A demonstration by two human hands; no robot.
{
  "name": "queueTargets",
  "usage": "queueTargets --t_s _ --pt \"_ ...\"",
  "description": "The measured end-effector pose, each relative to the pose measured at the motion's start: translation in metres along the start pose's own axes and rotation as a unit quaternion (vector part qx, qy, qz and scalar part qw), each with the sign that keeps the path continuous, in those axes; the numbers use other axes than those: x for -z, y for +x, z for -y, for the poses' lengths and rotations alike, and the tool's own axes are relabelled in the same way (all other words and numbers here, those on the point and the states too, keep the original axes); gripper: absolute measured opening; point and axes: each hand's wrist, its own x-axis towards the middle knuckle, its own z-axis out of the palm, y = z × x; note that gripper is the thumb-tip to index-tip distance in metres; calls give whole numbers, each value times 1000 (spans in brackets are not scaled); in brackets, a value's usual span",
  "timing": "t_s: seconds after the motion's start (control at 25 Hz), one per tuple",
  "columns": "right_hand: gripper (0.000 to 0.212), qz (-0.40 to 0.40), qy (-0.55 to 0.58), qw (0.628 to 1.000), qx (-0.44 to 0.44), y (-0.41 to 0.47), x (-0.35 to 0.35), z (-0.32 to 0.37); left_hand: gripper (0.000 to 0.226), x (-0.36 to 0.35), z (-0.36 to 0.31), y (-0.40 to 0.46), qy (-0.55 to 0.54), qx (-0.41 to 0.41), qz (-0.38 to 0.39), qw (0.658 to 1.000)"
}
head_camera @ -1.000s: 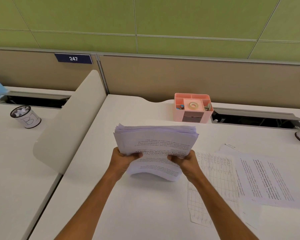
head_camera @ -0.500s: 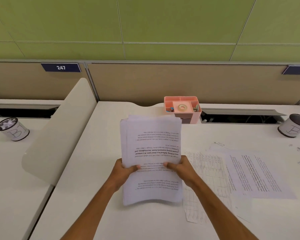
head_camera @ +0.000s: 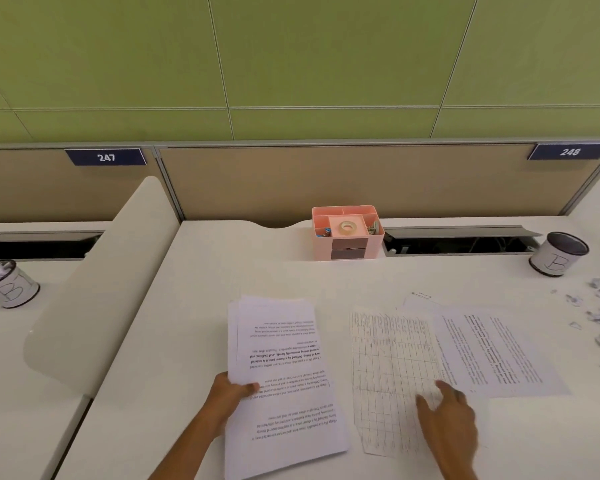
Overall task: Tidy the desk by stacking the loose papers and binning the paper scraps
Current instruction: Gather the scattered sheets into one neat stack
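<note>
Lowered from mid-air, the thick stack of white printed papers (head_camera: 281,382) lay on the white desk (head_camera: 201,282), left hand (head_camera: 227,398) pinching its edge, while the right hand (head_camera: 447,420), fingers loosely spread, reached onto the loose grid-printed sheet (head_camera: 390,368), probably next to gather.

Bright, even light with soft, faint shadows. Straight lines bend at the edges. The right hand (head_camera: 445,419) looks blurry.

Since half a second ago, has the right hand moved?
Yes. The right hand left the paper stack and went right, onto the grid sheet lying on the desk.
</note>
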Motion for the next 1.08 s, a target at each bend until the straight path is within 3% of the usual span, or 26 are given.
queueTargets --t_s 0.16,0.32,0.4,0.52,0.6,0.76,0.88,1.0,1.08 --pt "91 -3 -73 989 -127 -2 0 -39 39 -2 -2 2 7 -1 3 1000" --pt "108 -9 -175 979 -102 -12 -7 -39 37 -5 -2 6 17 -10 7 1000" --pt "100 -15 -204 978 -45 -14 -12 -35 36 -3 -2 8 21 -12 7 1000" --pt "73 -19 -165 982 89 -8 -18 -25 33 -4 -2 7 27 -18 1 999" --pt "66 9 -153 978 138 -4 -17 -12 32 -5 -3 6 30 -24 -5 999" --pt "82 19 -149 985 83 -5 -14 4 36 -2 -3 9 41 -29 -11 999" --pt "89 27 -176 979 97 -8 -19 8 36 -2 -2 10 42 -30 -12 999" --pt "76 56 -155 982 90 -4 -21 17 36 -1 -4 10 40 -33 -9 999" --pt "53 81 -89 991 61 3 -20 22 37 0 -7 11 38 -34 0 999"
